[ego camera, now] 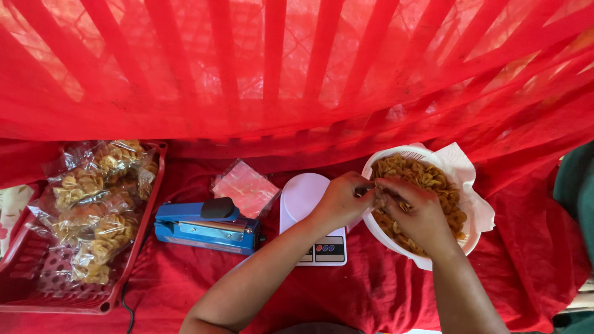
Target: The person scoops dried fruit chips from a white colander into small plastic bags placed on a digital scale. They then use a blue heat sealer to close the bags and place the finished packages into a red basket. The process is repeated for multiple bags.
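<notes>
Left hand [342, 199] and right hand [416, 213] meeting over white colander [405, 153] of banana chips [433, 179], fingers pinched on small item, identity unclear. Kitchen scale [309, 213] beneath left wrist; blue heat sealer [207, 227] further left.

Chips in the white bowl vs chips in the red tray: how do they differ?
The chips in the white bowl lie loose in one open heap; those in the red tray are sealed in clear bags. The bowl sits at right, lined with white paper, with both hands at it: left hand, right hand. The tray sits at left, untouched. Both hold the same yellow-brown curled chips.
</notes>
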